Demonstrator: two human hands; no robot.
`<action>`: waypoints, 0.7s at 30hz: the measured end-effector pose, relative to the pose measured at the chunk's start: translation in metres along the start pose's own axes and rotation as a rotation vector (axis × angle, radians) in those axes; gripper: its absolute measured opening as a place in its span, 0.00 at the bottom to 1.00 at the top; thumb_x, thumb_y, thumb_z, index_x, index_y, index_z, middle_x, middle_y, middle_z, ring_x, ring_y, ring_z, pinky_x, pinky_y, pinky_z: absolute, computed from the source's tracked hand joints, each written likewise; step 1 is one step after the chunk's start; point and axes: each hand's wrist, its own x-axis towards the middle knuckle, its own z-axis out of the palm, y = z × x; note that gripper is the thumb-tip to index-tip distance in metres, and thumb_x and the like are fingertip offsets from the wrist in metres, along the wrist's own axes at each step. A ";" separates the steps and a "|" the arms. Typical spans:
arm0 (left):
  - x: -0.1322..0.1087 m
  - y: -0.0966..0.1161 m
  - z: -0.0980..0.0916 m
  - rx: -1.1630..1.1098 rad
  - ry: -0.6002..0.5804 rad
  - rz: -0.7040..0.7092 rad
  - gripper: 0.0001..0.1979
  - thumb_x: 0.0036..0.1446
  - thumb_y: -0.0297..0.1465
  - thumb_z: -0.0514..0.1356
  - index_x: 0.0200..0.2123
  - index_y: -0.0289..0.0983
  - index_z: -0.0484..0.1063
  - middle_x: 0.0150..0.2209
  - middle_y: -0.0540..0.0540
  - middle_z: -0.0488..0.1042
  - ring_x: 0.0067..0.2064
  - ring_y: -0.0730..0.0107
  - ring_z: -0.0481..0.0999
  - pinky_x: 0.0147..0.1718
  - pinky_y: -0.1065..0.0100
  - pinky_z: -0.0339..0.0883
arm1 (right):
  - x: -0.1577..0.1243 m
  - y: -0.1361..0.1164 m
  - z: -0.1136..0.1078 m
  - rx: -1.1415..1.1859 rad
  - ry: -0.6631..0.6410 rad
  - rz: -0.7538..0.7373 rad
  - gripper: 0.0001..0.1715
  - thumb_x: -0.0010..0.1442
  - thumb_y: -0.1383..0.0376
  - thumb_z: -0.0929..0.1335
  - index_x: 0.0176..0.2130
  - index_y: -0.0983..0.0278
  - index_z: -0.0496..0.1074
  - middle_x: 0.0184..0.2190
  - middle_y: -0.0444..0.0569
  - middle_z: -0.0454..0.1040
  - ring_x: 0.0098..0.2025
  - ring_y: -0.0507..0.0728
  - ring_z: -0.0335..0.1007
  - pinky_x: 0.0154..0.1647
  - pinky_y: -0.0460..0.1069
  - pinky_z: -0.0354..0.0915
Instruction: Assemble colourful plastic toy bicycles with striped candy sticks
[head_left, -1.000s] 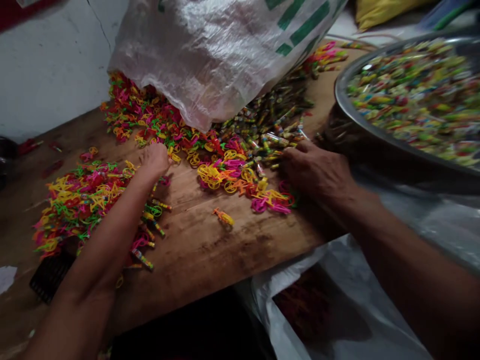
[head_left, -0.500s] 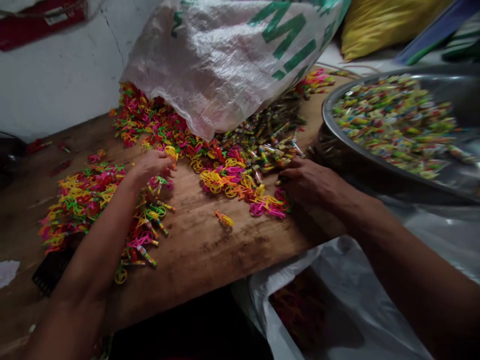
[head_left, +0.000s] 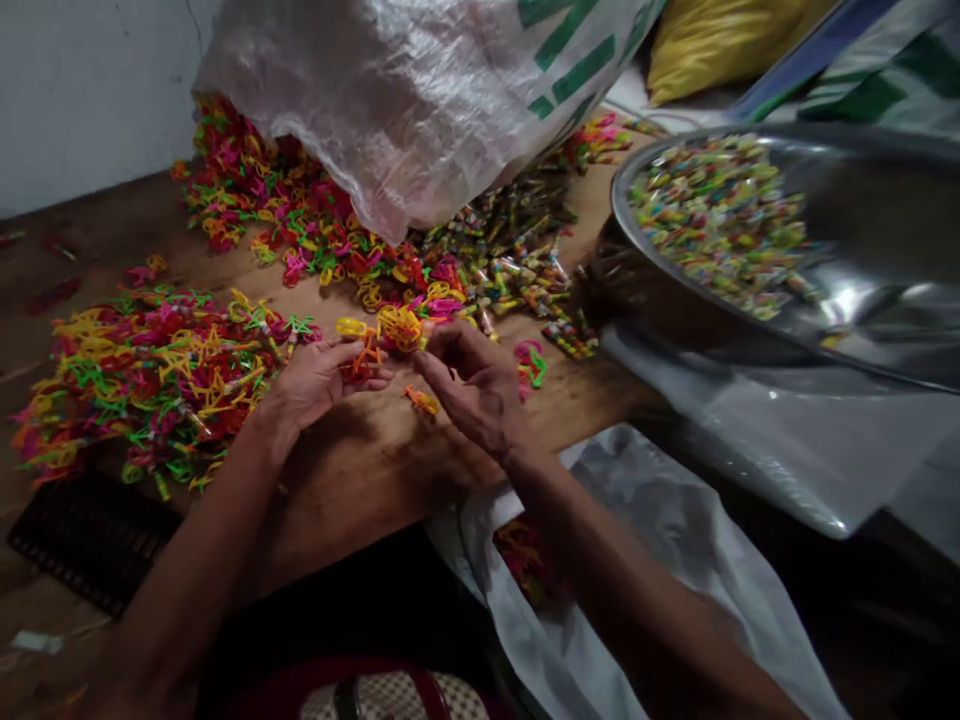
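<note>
A: Wooden tabletop [head_left: 360, 470]. What is on it?
B: Both hands meet in the middle. The left hand [head_left: 319, 380] has its grip closed on an orange piece [head_left: 362, 362]. The right hand [head_left: 476, 390] touches a yellow ring [head_left: 400, 326]. I cannot tell if its grip is closed.
A: And around them?
B: Bright pile [head_left: 150, 370] on the left, white sack [head_left: 405, 100] behind, metal bowl [head_left: 885, 235] on the right.

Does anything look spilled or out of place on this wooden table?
Yes: colourful plastic pieces spill loose from under the white sack, and one orange piece lies alone between the left hand and right hand.
</note>
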 end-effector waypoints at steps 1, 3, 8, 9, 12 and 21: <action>-0.004 -0.004 0.000 0.033 -0.012 0.001 0.03 0.54 0.26 0.64 0.33 0.33 0.73 0.28 0.46 0.78 0.25 0.72 0.77 0.27 0.71 0.72 | -0.005 0.000 0.006 0.073 0.024 0.062 0.12 0.62 0.57 0.68 0.31 0.60 0.64 0.23 0.38 0.63 0.24 0.49 0.59 0.26 0.46 0.58; -0.009 -0.010 0.000 0.127 -0.023 0.014 0.06 0.52 0.29 0.65 0.33 0.34 0.73 0.29 0.47 0.77 0.23 0.75 0.74 0.20 0.75 0.63 | -0.009 0.003 0.007 0.160 0.069 0.138 0.14 0.62 0.53 0.69 0.33 0.60 0.65 0.23 0.38 0.64 0.24 0.49 0.60 0.25 0.46 0.60; -0.008 -0.021 0.006 0.603 0.054 0.134 0.05 0.52 0.31 0.62 0.29 0.36 0.75 0.23 0.53 0.72 0.19 0.80 0.63 0.18 0.75 0.51 | 0.000 -0.004 -0.019 0.032 0.024 0.066 0.12 0.64 0.54 0.66 0.34 0.59 0.68 0.31 0.44 0.72 0.33 0.53 0.70 0.35 0.50 0.70; -0.006 -0.022 0.008 0.704 0.057 0.184 0.05 0.52 0.31 0.61 0.29 0.36 0.76 0.22 0.53 0.71 0.19 0.79 0.63 0.19 0.75 0.52 | 0.003 -0.008 -0.022 -0.030 -0.011 0.056 0.11 0.65 0.56 0.64 0.34 0.59 0.68 0.32 0.45 0.73 0.34 0.54 0.70 0.36 0.50 0.70; -0.002 -0.023 0.013 0.885 0.102 0.325 0.07 0.52 0.30 0.61 0.31 0.36 0.79 0.25 0.51 0.75 0.24 0.75 0.68 0.23 0.74 0.57 | 0.006 -0.016 -0.027 -0.207 -0.091 0.032 0.09 0.65 0.62 0.63 0.36 0.59 0.71 0.31 0.45 0.74 0.33 0.54 0.68 0.37 0.50 0.69; -0.011 -0.022 0.014 0.962 -0.027 0.427 0.09 0.54 0.29 0.61 0.37 0.37 0.80 0.35 0.47 0.80 0.36 0.69 0.76 0.35 0.72 0.66 | -0.013 0.001 -0.019 -0.044 -0.202 0.181 0.17 0.61 0.52 0.70 0.34 0.63 0.77 0.29 0.44 0.77 0.31 0.51 0.69 0.32 0.46 0.64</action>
